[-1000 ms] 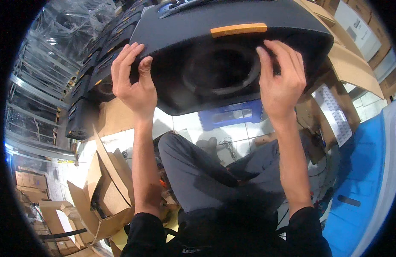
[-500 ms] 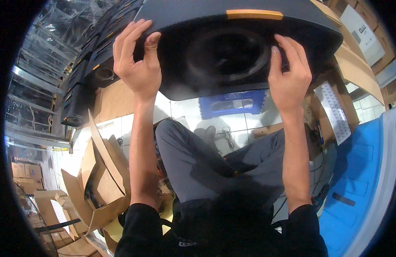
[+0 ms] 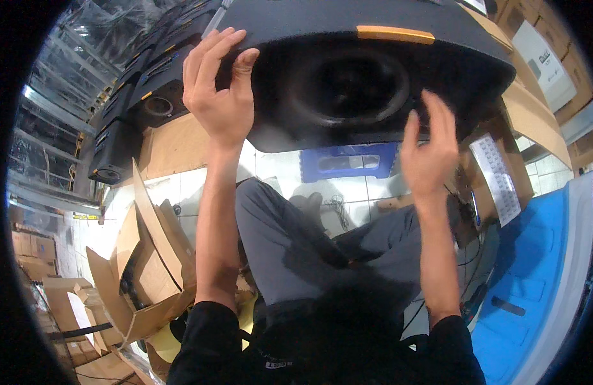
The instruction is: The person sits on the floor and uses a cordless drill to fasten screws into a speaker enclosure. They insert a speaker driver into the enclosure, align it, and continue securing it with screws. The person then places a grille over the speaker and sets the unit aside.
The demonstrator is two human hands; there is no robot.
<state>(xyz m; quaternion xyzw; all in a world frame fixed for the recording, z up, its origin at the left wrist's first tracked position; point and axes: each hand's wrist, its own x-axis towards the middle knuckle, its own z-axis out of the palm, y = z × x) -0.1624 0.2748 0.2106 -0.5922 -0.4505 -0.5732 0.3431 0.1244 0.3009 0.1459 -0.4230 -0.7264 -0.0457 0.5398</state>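
Observation:
A large black speaker cabinet (image 3: 277, 58) is in front of me, tilted so that its round, dark cone (image 3: 351, 86) faces me. An orange strip (image 3: 396, 34) runs along its upper front edge. My left hand (image 3: 220, 96) is at the cabinet's left corner, thumb and fingers apart; whether the fingertips touch it is not plain. Just before the lower right of the front face, my right hand (image 3: 431, 154) has thumb and fingers apart, slightly blurred, with nothing visible between them. Below the cabinet stands a blue plastic step stool (image 3: 315, 167).
More black speakers (image 3: 158, 106) line the back left. Opened cardboard boxes (image 3: 158, 269) lie to my left. At right are a blue plastic surface (image 3: 527, 276), a white sheet of printed labels (image 3: 496, 179) and a cardboard flap (image 3: 533, 122). A thin cable (image 3: 338, 208) lies on the tiled floor.
My right hand has moved down, away from the cabinet's upper front. My left hand and the cabinet appear shifted slightly right in the picture, as the view has moved a little.

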